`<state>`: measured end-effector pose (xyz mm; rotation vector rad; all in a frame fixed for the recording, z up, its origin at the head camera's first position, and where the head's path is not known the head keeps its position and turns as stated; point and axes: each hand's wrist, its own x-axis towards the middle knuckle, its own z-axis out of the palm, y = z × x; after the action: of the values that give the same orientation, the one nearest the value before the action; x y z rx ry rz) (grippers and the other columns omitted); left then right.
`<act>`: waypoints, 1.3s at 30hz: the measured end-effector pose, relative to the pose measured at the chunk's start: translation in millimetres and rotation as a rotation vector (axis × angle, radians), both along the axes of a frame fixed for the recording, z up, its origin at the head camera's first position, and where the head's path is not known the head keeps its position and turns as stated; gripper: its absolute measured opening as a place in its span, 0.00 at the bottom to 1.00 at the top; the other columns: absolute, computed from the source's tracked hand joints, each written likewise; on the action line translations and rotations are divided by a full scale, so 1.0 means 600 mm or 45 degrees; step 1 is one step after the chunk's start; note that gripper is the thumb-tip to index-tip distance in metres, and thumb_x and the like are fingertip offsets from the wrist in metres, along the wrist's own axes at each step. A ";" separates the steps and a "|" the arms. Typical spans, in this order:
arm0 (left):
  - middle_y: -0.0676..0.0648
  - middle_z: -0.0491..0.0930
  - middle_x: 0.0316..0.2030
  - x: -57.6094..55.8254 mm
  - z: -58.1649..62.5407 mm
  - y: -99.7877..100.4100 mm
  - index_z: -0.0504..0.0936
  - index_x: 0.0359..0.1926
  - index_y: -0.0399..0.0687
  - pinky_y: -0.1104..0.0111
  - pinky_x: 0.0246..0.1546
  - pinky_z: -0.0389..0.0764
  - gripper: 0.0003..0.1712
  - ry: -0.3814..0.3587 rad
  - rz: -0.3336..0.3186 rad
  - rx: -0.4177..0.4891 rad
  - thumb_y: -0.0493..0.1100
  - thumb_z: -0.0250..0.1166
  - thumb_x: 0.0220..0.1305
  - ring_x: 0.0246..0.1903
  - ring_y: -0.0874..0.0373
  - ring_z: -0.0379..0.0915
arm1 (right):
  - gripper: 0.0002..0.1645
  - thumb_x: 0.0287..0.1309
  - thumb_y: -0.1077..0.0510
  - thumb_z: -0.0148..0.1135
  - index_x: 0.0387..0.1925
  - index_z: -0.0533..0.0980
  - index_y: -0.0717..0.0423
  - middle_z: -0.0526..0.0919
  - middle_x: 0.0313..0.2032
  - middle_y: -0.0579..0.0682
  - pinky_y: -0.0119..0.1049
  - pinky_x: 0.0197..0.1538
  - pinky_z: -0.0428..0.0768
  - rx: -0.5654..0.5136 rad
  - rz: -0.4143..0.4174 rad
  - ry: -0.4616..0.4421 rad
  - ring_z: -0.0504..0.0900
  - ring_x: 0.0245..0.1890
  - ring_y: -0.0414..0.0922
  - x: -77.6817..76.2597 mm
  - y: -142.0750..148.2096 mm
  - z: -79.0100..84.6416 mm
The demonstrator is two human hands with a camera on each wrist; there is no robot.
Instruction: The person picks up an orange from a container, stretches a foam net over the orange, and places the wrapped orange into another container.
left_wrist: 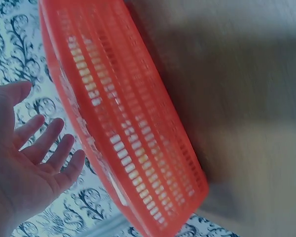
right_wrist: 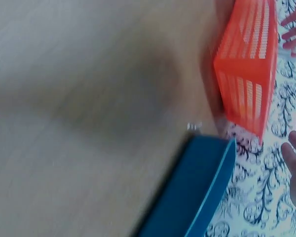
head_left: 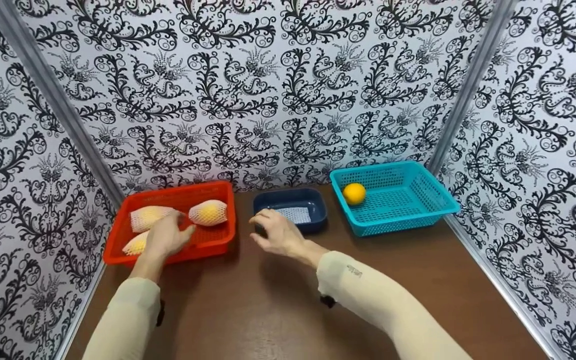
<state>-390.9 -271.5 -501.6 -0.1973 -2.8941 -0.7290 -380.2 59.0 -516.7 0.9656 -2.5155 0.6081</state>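
My left hand [head_left: 168, 236] hovers over the front of the red basket [head_left: 168, 254], its fingers loosely bent and holding nothing. In the left wrist view that hand [left_wrist: 37, 158] is beside the basket's rim. Inside the basket lie yellowish fruits in white foam nets: one at the right [head_left: 209, 213], one at the back left [head_left: 149, 218], and one at the front left [head_left: 137, 244], partly hidden by the hand. My right hand [head_left: 279, 234] is in front of the dark blue tray [head_left: 318, 222], fingers relaxed, with nothing seen in its grasp.
A teal basket [head_left: 393, 218] stands at the right, with an orange [head_left: 354, 193] in its left side. The brown table [head_left: 268, 310] extends in front. Patterned walls [head_left: 248, 100] enclose the table at the back and both sides.
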 end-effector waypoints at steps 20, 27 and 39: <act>0.35 0.91 0.58 0.025 -0.011 0.194 0.85 0.64 0.41 0.41 0.65 0.85 0.28 0.178 -0.175 0.247 0.50 0.76 0.71 0.58 0.36 0.88 | 0.28 0.64 0.54 0.78 0.63 0.85 0.60 0.90 0.59 0.62 0.56 0.71 0.84 -0.181 -0.361 -0.122 0.88 0.62 0.61 -0.040 0.232 0.039; 0.37 0.92 0.52 0.032 -0.026 0.274 0.86 0.62 0.41 0.43 0.62 0.85 0.26 0.232 -0.266 0.262 0.50 0.76 0.70 0.54 0.38 0.87 | 0.28 0.67 0.53 0.75 0.65 0.84 0.59 0.89 0.59 0.63 0.60 0.67 0.85 -0.153 -0.522 -0.158 0.87 0.60 0.62 -0.050 0.302 0.033; 0.38 0.90 0.60 0.046 -0.042 0.420 0.85 0.64 0.44 0.43 0.70 0.82 0.25 0.193 -0.456 0.209 0.52 0.73 0.74 0.62 0.37 0.85 | 0.28 0.70 0.54 0.71 0.68 0.82 0.59 0.87 0.63 0.64 0.63 0.68 0.84 -0.069 -0.695 -0.282 0.85 0.63 0.65 -0.079 0.403 0.022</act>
<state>-363.4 -19.4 -526.8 -0.7298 -2.6663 -0.9557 -427.7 300.5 -503.4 0.1701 -2.7653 0.6246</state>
